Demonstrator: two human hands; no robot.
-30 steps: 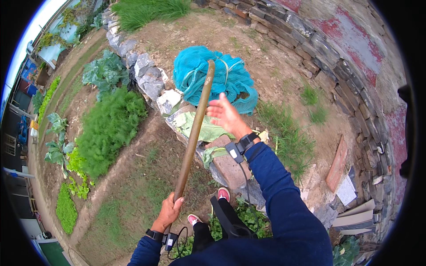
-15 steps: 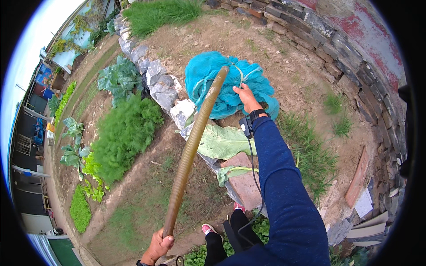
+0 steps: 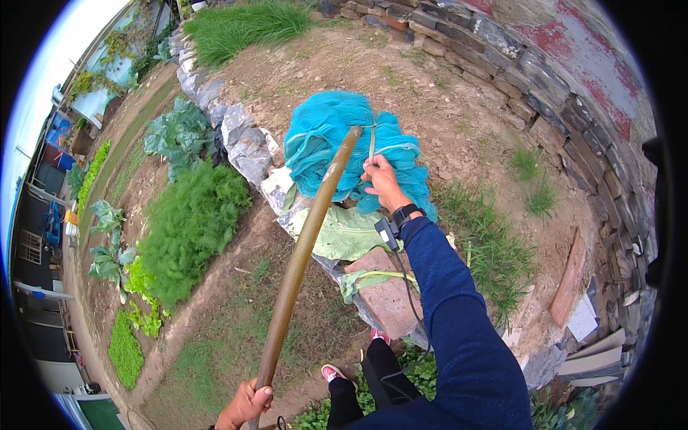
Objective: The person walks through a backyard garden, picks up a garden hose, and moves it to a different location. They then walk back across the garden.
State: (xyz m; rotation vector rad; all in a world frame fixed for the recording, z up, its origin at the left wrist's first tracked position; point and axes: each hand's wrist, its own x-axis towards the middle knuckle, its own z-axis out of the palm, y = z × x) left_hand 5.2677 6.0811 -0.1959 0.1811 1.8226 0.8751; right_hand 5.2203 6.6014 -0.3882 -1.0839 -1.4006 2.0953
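In my left hand (image 3: pixel 244 405) is the lower end of a long yellowish-brown tube (image 3: pixel 301 254) with a mesh pattern. It slants up and away, its far tip overlapping a bundle of bright blue netting (image 3: pixel 322 125) in the view. A pale strap (image 3: pixel 372 143) runs round the bundle. My right hand (image 3: pixel 385 186) pinches this strap between thumb and fingers at the bundle's near right side. Beneath the netting's near edge lies a large pale green leaf (image 3: pixel 342 233).
A reddish stone slab (image 3: pixel 387 297) lies before my feet, on a border of grey plastic sheeting (image 3: pixel 240 136). Feathery green plants (image 3: pixel 190 229) grow at left. A stacked stone wall (image 3: pixel 530 89) curves along the right. A black cable (image 3: pixel 414 294) hangs by my right arm.
My right hand has drawn back towards me with the strap, which now stands out straighter from the netting. The view has shifted slightly; my left hand keeps its hold on the tube.
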